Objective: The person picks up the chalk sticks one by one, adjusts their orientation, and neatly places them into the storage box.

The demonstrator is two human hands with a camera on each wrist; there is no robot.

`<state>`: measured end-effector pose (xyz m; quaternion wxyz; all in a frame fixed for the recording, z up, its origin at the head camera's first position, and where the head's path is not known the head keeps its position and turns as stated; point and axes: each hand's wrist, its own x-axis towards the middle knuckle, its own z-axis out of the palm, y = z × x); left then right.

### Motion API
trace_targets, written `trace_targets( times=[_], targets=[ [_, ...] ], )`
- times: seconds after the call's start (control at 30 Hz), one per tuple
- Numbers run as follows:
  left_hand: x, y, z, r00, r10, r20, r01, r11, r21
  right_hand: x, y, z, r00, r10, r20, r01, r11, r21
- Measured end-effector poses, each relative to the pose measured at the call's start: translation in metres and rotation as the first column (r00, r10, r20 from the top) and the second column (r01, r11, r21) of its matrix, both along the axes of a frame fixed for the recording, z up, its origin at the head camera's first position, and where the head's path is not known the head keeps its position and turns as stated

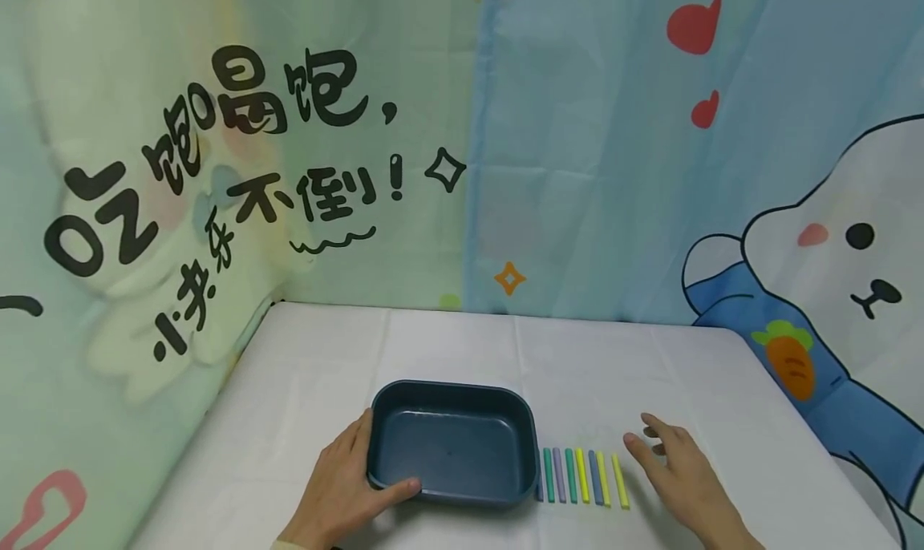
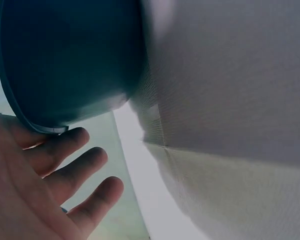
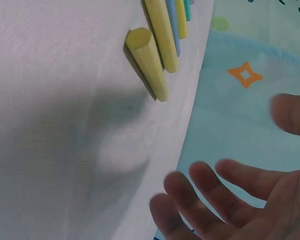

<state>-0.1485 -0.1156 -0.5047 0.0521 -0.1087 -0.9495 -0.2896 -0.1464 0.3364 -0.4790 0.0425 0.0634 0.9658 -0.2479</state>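
A dark blue rectangular basin with a bare inside stands on the white-covered table. My left hand holds its near left corner, thumb over the front rim and fingers along the left side. The left wrist view shows the basin's outer wall close up, with several fingers spread off it. Right of the basin lies a row of chalk sticks in green, purple, blue and yellow. Beside the last yellow chalk, my right hand hovers with parted fingers, holding nothing.
A white cloth covers the table. Behind it hangs a printed curtain with lettering and a cartoon bear. The basin's right wall stands close against the leftmost chalk stick.
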Motion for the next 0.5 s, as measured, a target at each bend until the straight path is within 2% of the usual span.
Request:
trace_targets(
  times=[0.13,0.33,0.5],
  targets=[
    [-0.001,-0.001,0.001,1.0,0.006,0.021,-0.006,1.0,-0.013,-0.002,-0.003,0.003,1.0,-0.017,0.009,0.017,1.0,-0.021],
    [0.0,-0.003,0.002,1.0,-0.005,0.004,0.005,1.0,-0.025,0.002,-0.01,0.005,0.991,-0.09,0.103,0.099,0.991,-0.094],
    [-0.001,-0.002,0.001,1.0,-0.011,-0.006,0.011,1.0,-0.029,0.004,-0.014,0.004,0.983,-0.095,0.155,0.115,0.986,-0.122]
  ],
)
